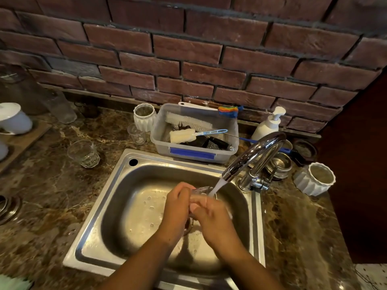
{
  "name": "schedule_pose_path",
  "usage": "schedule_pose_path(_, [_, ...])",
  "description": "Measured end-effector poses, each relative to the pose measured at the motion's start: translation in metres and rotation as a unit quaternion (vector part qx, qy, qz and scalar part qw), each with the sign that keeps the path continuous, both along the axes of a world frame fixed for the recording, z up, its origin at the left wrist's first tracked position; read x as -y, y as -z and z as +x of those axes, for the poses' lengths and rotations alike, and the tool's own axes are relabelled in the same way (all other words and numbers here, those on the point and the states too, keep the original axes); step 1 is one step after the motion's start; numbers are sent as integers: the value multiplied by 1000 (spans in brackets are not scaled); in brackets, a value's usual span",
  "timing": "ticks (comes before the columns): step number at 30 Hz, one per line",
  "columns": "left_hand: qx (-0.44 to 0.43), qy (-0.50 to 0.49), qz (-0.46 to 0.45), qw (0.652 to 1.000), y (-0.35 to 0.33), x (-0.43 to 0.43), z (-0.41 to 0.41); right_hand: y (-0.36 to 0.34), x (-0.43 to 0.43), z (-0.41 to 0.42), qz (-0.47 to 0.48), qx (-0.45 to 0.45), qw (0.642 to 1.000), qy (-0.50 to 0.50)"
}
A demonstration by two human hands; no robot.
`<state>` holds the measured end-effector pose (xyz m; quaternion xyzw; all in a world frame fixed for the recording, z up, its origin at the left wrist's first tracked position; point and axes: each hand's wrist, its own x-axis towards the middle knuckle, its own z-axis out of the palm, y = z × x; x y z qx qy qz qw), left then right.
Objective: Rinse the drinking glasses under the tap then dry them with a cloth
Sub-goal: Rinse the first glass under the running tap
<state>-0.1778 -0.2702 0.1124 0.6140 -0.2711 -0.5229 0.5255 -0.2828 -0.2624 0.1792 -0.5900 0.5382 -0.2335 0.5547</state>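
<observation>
A: Far left, at the bottom corner, a pale green scrap (12, 283) poked into view. It might have been the drying cloth, but too little showed to tell.

B: Then on the brown marble counter (52, 195), a clear faceted glass tumbler (83, 153) stood upright on its own. A smaller clear glass (137, 135) sat just beside a white ribbed ceramic pot (144, 117).

A: Both waiting their turn, I'd judge. The action was over the stainless steel sink (92, 216).

B: Yes! The left hand (178, 204) was curled round a clear drinking glass (202, 190), held above the basin near the drain. The right hand (213, 220) was wrapped round it from the near side, fingers closed on it too.

A: And a white stream of water (217, 185) from the curved chrome tap (255, 155) was striking the far end of the glass. Whether it ran inside or over the outside was too blurred to say.

B: So this was the rinsing step, with drying not yet begun. What were the dangers?

A: Wet glass and wet fingers. Any slackening of the grip and it could have slipped and cracked against the steel. The spout also hung close above, so a careless lift might have knocked the rim on the chrome. And a tilted glass could have thrown spray over the counter.
</observation>
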Motion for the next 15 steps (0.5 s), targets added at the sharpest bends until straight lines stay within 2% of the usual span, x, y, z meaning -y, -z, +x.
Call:
schedule_pose_path(2, [-80,16,91,992,-10,6,9,-2,1,-13,-128,-79,981,-120])
schedule_pose_path(4, [-197,82,198,957,-22,9,18,0,10,-27,-253,-189,913,-259])
schedule_pose_path(5, [-221,106,220,944,-25,10,20,2,15,-32,-283,-233,879,-304])
schedule_pose_path(6, [-225,104,222,943,-26,11,19,6,17,-34,-294,-243,872,-307])
schedule_pose_path(7, [-216,80,206,951,-24,11,15,8,14,-31,-282,-231,890,-275])
schedule_pose_path(9, [-136,16,136,981,-17,12,3,7,4,-17,-153,-128,974,-106])
schedule_pose_path(10, [-81,7,89,993,-13,11,-2,8,2,-10,-68,-67,995,-19])
schedule_pose_path(11, [-31,9,46,998,-10,9,-5,9,1,-5,-11,-18,999,27])
schedule_pose_path(13, [-2,12,16,1000,-3,3,-5,8,5,-4,18,15,999,23])
schedule_pose_path(15, [-51,12,44,998,-3,4,-1,2,7,-10,-48,-26,997,-50])
